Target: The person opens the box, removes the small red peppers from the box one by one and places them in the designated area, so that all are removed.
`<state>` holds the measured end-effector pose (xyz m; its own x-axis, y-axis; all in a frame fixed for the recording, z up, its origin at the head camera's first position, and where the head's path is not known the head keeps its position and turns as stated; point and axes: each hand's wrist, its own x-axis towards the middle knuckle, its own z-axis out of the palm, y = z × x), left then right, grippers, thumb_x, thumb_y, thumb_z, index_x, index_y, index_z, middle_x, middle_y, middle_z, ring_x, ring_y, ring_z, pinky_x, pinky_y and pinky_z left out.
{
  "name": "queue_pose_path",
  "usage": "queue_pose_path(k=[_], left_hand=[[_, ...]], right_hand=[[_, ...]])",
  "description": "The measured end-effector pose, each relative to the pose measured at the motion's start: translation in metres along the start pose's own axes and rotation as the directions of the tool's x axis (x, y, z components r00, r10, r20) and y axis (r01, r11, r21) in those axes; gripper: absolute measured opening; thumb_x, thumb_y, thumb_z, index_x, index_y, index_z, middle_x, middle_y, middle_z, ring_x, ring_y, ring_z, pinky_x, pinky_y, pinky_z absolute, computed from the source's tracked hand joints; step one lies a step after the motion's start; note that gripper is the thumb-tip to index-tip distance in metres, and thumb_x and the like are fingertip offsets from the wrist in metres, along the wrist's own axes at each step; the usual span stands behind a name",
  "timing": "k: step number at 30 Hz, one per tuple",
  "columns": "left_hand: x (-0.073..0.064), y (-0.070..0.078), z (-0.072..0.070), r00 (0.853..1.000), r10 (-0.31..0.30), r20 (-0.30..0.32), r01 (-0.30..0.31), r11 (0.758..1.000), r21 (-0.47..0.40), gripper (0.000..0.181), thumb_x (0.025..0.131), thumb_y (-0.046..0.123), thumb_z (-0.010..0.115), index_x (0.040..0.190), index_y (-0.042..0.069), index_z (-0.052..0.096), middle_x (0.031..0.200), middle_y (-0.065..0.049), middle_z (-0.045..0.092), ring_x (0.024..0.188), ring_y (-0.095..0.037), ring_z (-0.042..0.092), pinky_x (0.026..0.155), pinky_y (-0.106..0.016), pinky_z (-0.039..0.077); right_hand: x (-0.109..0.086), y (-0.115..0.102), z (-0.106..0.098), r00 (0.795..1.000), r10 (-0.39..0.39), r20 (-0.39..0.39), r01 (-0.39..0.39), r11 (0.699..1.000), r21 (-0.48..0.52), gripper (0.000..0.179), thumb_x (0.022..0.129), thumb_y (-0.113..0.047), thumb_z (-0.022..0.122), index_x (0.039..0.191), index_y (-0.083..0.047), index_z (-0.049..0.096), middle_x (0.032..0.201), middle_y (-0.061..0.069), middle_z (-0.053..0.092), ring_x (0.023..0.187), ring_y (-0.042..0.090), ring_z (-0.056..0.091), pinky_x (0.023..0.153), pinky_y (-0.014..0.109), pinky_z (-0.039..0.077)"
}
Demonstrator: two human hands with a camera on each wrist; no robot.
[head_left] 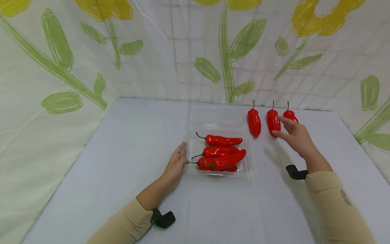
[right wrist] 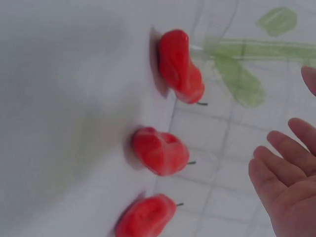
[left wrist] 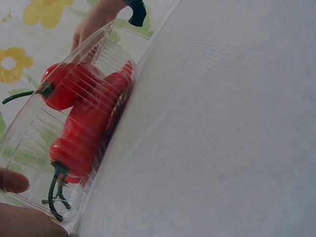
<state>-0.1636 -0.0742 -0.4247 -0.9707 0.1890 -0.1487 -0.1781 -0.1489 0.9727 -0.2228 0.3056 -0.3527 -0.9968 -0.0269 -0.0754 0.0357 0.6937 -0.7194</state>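
Observation:
A clear plastic container stands mid-table, holding several red peppers with green stems. Along its left side rests my left hand, fingers fairly straight and thumb at the rim; the left wrist view shows a fingertip at the clear wall. At the back right, three more peppers lie in a row: a left one, a middle one and a right one. My right hand hovers by the middle pepper, partly covering the right one. Its fingers are spread and hold nothing in the right wrist view.
The container's clear lid lies folded open toward the back. Behind the white table hangs a sheet painted with flowers. Each wrist carries a black mount.

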Motion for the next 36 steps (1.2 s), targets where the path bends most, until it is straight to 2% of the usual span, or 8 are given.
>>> queue_pose_path(k=[13, 26, 31, 35, 36], left_hand=[[-0.001, 0.0, 0.0, 1.0, 0.01, 0.01, -0.01, 1.0, -0.001, 0.078, 0.075, -0.01, 0.031, 0.147, -0.005, 0.004, 0.157, -0.018, 0.004, 0.145, -0.032, 0.0, 0.118, -0.045, 0.004], [-0.001, 0.002, 0.0, 1.0, -0.003, 0.002, 0.003, 1.0, -0.002, 0.077, 0.076, -0.009, 0.031, 0.148, -0.003, 0.004, 0.157, -0.015, 0.004, 0.146, -0.029, 0.0, 0.118, -0.043, 0.005], [-0.001, 0.002, 0.0, 1.0, -0.001, 0.002, 0.001, 1.0, 0.002, 0.077, 0.076, -0.009, 0.032, 0.148, -0.003, 0.004, 0.157, -0.015, 0.004, 0.146, -0.029, 0.001, 0.118, -0.043, 0.005], [-0.001, 0.002, 0.0, 1.0, -0.004, 0.001, 0.004, 1.0, -0.003, 0.077, 0.077, -0.009, 0.031, 0.148, -0.003, 0.004, 0.157, -0.015, 0.004, 0.146, -0.028, 0.001, 0.118, -0.042, 0.005], [-0.001, 0.002, 0.0, 1.0, -0.005, 0.0, 0.005, 1.0, -0.004, 0.076, 0.077, -0.009, 0.031, 0.148, -0.003, 0.004, 0.157, -0.015, 0.004, 0.146, -0.028, 0.001, 0.118, -0.042, 0.006]], right_hand=[[-0.02, -0.012, 0.009, 0.995, -0.076, 0.059, 0.075, 0.997, 0.012, 0.07, 0.088, -0.033, 0.059, 0.147, -0.015, 0.028, 0.151, 0.018, 0.028, 0.137, 0.045, 0.026, 0.093, 0.055, 0.041], [-0.037, -0.034, 0.021, 0.974, -0.199, 0.109, 0.197, 0.98, 0.03, 0.065, 0.085, -0.027, 0.064, 0.143, -0.015, 0.037, 0.147, 0.011, 0.04, 0.134, 0.04, 0.036, 0.089, 0.042, 0.047], [-0.041, -0.044, 0.027, 0.95, -0.28, 0.135, 0.281, 0.96, 0.014, 0.063, 0.085, -0.023, 0.065, 0.141, -0.012, 0.041, 0.144, 0.013, 0.043, 0.133, 0.039, 0.037, 0.091, 0.036, 0.048], [-0.042, -0.051, 0.034, 0.915, -0.362, 0.177, 0.364, 0.931, 0.019, 0.062, 0.083, -0.018, 0.067, 0.139, -0.01, 0.044, 0.142, 0.015, 0.045, 0.131, 0.04, 0.04, 0.093, 0.043, 0.047], [-0.042, -0.053, 0.035, 0.909, -0.37, 0.193, 0.373, 0.927, 0.023, 0.062, 0.083, -0.018, 0.067, 0.139, -0.011, 0.044, 0.142, 0.014, 0.045, 0.131, 0.039, 0.039, 0.094, 0.049, 0.045]])
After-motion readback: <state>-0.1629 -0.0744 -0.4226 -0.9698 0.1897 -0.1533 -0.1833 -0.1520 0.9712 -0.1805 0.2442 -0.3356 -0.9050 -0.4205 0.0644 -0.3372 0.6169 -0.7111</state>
